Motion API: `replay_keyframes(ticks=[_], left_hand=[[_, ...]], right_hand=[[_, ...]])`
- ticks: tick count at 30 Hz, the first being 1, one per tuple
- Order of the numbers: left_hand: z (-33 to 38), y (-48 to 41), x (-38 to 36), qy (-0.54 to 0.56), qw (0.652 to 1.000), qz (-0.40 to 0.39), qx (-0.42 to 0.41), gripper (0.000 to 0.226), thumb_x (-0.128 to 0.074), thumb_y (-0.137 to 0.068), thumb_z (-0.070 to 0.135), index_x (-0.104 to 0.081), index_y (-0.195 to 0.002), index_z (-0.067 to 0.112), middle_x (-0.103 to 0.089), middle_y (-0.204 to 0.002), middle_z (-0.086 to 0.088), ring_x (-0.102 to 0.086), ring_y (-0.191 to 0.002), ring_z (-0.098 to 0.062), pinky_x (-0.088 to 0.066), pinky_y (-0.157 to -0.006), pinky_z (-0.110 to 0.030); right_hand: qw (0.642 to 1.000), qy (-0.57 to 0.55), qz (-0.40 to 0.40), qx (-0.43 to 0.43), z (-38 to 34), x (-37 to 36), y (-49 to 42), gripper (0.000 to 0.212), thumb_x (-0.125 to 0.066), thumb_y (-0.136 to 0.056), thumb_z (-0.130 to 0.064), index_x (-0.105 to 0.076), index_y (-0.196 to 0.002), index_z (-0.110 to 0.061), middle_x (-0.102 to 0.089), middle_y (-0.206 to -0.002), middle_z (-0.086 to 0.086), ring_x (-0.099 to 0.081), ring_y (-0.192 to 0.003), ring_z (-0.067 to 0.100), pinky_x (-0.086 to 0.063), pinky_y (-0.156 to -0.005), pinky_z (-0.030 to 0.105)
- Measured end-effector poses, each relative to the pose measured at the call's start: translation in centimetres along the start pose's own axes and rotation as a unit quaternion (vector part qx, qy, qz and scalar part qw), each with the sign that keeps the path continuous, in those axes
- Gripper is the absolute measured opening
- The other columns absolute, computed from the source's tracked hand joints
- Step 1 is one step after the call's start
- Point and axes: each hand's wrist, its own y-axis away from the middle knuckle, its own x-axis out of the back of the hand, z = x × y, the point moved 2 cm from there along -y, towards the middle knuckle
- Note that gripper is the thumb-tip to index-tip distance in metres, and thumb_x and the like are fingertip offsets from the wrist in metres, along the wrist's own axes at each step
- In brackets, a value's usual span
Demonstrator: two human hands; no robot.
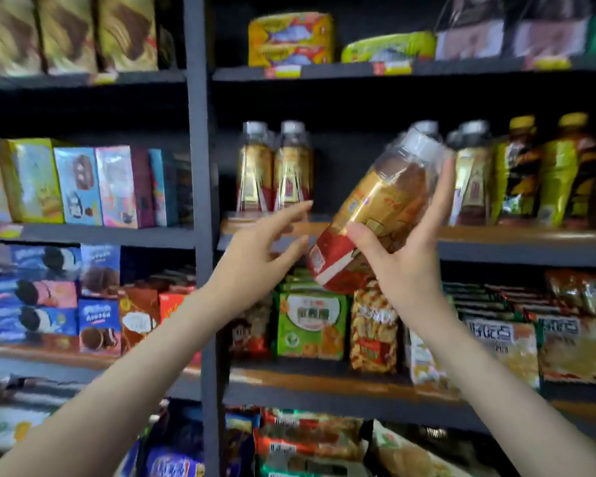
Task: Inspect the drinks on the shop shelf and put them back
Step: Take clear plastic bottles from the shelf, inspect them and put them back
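Observation:
My right hand [408, 259] grips a brown drink bottle [375, 208] with a gold and red label and a white cap. The bottle is tilted, cap up and to the right, in front of the middle shelf [496, 235]. My left hand [262, 249] hovers just left of the bottle's base with fingers spread, holding nothing. Two matching bottles [274, 170] stand on the shelf to the left, and more matching bottles [468, 166] stand behind the held one. A gap lies between these two groups.
Yellow-capped bottles [544, 170] stand at the shelf's right end. A dark upright post [200, 187] divides the shelving. Snack boxes [80, 184] fill the left bay, noodle packets [310, 321] the shelf below, tins [289, 39] the shelf above.

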Motion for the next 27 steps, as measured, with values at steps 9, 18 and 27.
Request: replay_keyframes(ticks=[9, 18, 27], left_hand=[[-9.3, -9.6, 0.0, -0.26, 0.947, 0.129, -0.137, 0.053, -0.056, -0.086, 0.025, -0.053, -0.137, 0.012, -0.047, -0.141, -0.022, -0.047, -0.126, -0.041, -0.043, -0.102, -0.051], [-11.6, -13.2, -2.2, -0.317, 0.937, 0.108, -0.104, 0.068, -0.037, -0.089, 0.051, -0.03, -0.151, 0.023, -0.024, -0.158, -0.017, -0.016, -0.146, -0.036, -0.003, -0.117, -0.049], [-11.9, -12.9, -2.7, -0.336, 0.928, 0.112, -0.115, 0.066, -0.033, -0.092, 0.05, -0.03, -0.152, 0.021, -0.027, -0.157, -0.014, -0.019, -0.146, -0.034, 0.004, -0.115, -0.045]], right_hand=[[0.988, 0.128, 0.066, 0.052, 4.7, -4.1, -10.4, 0.096, -0.072, -0.085, -0.013, 0.002, -0.141, -0.038, -0.004, -0.135, -0.036, -0.012, -0.12, -0.036, -0.018, -0.09, -0.01], [0.971, 0.233, -0.051, -0.022, 8.7, -5.4, -12.7, 0.106, -0.072, -0.086, -0.023, 0.012, -0.144, -0.048, -0.01, -0.159, -0.006, -0.022, -0.135, -0.003, -0.024, -0.104, 0.012], [0.892, 0.361, -0.202, -0.184, 11.9, -5.5, -15.3, 0.129, -0.077, -0.079, -0.034, 0.038, -0.134, -0.051, 0.015, -0.158, 0.02, -0.039, -0.135, 0.039, -0.043, -0.103, 0.038]])
